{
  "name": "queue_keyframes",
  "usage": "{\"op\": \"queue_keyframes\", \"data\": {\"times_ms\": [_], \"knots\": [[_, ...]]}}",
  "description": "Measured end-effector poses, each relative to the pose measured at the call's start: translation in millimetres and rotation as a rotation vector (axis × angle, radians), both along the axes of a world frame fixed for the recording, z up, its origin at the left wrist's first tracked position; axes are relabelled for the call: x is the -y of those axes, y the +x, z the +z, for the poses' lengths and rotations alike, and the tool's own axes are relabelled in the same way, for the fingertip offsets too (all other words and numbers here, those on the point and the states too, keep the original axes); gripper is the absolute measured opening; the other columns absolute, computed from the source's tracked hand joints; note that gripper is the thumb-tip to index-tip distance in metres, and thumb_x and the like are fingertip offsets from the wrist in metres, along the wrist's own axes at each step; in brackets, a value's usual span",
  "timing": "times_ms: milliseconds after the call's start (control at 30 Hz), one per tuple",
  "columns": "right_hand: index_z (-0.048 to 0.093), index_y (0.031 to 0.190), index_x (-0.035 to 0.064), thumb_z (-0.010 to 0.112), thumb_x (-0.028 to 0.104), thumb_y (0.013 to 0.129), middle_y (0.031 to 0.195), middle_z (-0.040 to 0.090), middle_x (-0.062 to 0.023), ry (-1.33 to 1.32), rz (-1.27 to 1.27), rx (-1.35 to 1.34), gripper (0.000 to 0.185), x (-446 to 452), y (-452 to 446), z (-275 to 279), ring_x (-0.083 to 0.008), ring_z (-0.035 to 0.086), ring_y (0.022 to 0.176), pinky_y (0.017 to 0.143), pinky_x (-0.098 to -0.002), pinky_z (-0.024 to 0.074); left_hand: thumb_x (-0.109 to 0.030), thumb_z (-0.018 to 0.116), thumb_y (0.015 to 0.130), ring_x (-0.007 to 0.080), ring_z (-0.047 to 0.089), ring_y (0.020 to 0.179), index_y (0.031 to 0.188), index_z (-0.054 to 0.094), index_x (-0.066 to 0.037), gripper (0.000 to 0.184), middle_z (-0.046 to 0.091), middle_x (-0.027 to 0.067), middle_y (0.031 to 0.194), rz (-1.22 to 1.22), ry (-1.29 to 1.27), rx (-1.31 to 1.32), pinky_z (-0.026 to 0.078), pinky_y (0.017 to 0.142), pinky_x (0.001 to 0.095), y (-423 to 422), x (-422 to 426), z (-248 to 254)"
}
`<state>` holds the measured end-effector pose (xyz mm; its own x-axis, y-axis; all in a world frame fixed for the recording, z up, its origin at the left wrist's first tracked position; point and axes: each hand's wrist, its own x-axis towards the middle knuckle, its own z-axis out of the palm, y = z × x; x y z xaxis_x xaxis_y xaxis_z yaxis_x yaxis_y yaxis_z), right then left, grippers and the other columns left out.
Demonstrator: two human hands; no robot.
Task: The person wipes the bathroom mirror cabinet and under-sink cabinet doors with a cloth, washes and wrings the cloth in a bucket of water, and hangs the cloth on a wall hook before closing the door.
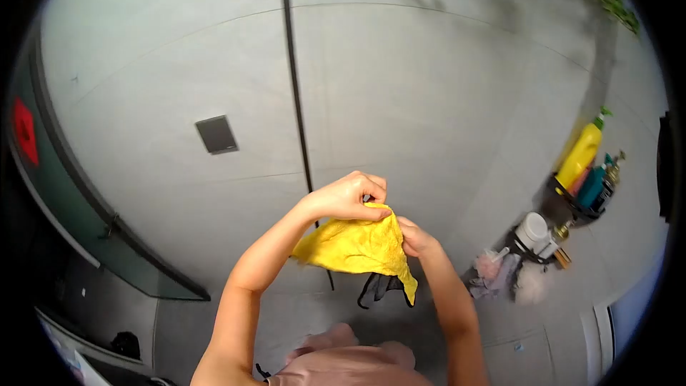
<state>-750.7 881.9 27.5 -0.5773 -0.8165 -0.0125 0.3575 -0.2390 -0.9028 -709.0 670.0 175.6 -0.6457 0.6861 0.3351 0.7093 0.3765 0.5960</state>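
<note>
My left hand point(354, 196) is closed, pinching the top edge of a crumpled yellow cloth point(357, 246) held up in front of my body. My right hand point(416, 236) grips the cloth's right side, with some fingers hidden behind it. The cloth hangs in folds between both hands, one corner drooping at the lower right. Below its edge shows a piece of dark sheer fabric with black edging point(382, 289); its upper part is hidden by the cloth, so I cannot tell what it is attached to.
Grey tiled walls surround me, with a thin black vertical strip point(294, 78) and a dark square plate point(216, 134). At right, wall racks hold a yellow bottle point(580, 154), other bottles, a white tub point(531, 227) and bath puffs point(530, 282). A glass door point(107, 193) stands left.
</note>
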Motion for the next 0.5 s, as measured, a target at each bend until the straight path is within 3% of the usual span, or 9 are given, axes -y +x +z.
{"op": "queue_keyframes", "data": {"times_ms": [33,67,100,167,200,233,300,433,500], "knots": [[0.043,0.138,-0.0004,0.051,0.033,0.1,0.13,0.055,-0.0068,-0.098,0.123,-0.066,0.051,10.3,1.1,13.9,-0.0141,0.055,0.116,0.099,-0.0319,0.0463,-0.022,0.071,0.083,0.0139,0.043,0.06,0.066,0.056,-0.001,0.03,0.049,0.0028,0.067,0.031,0.003,0.003,0.034,0.053,0.0298,1.2,13.9,-2.1],[0.051,0.127,0.0002,0.056,0.025,0.099,0.119,0.059,-0.0048,-0.017,0.067,-0.051,0.038,18.9,5.8,29.7,-0.011,0.057,0.106,0.092,-0.0292,0.0476,-0.023,0.071,0.084,0.0145,0.045,0.06,0.07,0.059,-0.002,0.028,0.051,0.0041,0.068,0.054,0.053,-0.046,0.037,0.054,0.0298,4.0,26.0,-4.8],[0.051,0.127,0.0002,0.056,0.025,0.099,0.119,0.059,-0.0048,-0.013,0.091,-0.051,0.038,26.8,3.0,35.9,-0.011,0.057,0.106,0.092,-0.0292,0.0476,-0.024,0.07,0.085,0.0152,0.047,0.06,0.074,0.063,-0.002,0.026,0.053,0.0055,0.068,0.073,0.101,-0.097,0.039,0.055,0.0298,6.4,35.7,-7.9],[0.055,0.113,0.0019,0.06,0.017,0.096,0.105,0.061,-0.0014,0.069,-0.036,-0.427,0.023,34.0,-4.1,46.1,-0.0078,0.057,0.095,0.084,-0.0256,0.0469,-0.026,0.07,0.085,0.0158,0.05,0.063,0.078,0.065,-0.002,0.026,0.056,0.0069,0.073,0.193,0.148,-0.094,0.041,0.057,0.0305,2.2,53.0,-23.3],[0.055,0.104,0.0034,0.064,0.016,0.093,0.096,0.061,0.0,0.083,-0.118,-0.415,0.019,39.2,-0.2,58.1,-0.0067,0.056,0.09,0.081,-0.0244,0.045,-0.028,0.07,0.086,0.0165,0.054,0.065,0.083,0.067,-0.001,0.027,0.06,0.0083,0.078,0.294,0.188,-0.09,0.043,0.058,0.0311,4.6,59.0,-27.2],[0.055,0.104,0.0034,0.064,0.016,0.093,0.096,0.061,0.0,0.082,-0.089,-0.42,0.019,45.0,-7.4,58.6,-0.0067,0.056,0.09,0.081,-0.0244,0.045,-0.028,0.07,0.086,0.0165,0.054,0.065,0.083,0.067,-0.001,0.027,0.06,0.0083,0.078,0.323,0.192,-0.096,0.043,0.058,0.0311,7.9,65.3,-30.8],[0.056,0.105,0.0043,0.065,0.016,0.093,0.097,0.06,-0.0002,0.129,-0.074,-0.594,0.019,51.2,-20.6,62.0,-0.007,0.055,0.09,0.082,-0.0244,0.045,-0.035,0.068,0.087,0.0206,0.056,0.073,0.087,0.068,0.001,0.036,0.063,0.0119,0.083,0.528,-0.087,0.211,0.044,0.062,0.0345,12.5,71.3,-35.0],[0.055,0.106,0.0036,0.066,0.013,0.092,0.095,0.058,-0.0006,0.078,0.107,-0.666,0.02,64.9,-31.7,87.5,-0.0071,0.053,0.091,0.08,-0.024,0.0445,-0.018,0.071,0.086,0.0136,0.055,0.078,0.087,0.07,-0.001,0.018,0.061,0.005,0.082,0.519,0.25,0.061,0.042,0.068,0.0279,34.8,76.6,-14.6],[0.057,0.104,0.0033,0.068,0.018,0.091,0.098,0.059,-0.0006,0.057,0.226,-0.654,0.022,72.7,-47.7,92.7,-0.0081,0.053,0.093,0.081,-0.0257,0.0447,-0.015,0.073,0.084,0.0115,0.054,0.08,0.09,0.069,-0.002,0.015,0.06,0.0024,0.085,0.457,0.361,0.013,0.043,0.071,0.0277,47.2,77.9,-10.0]]}}
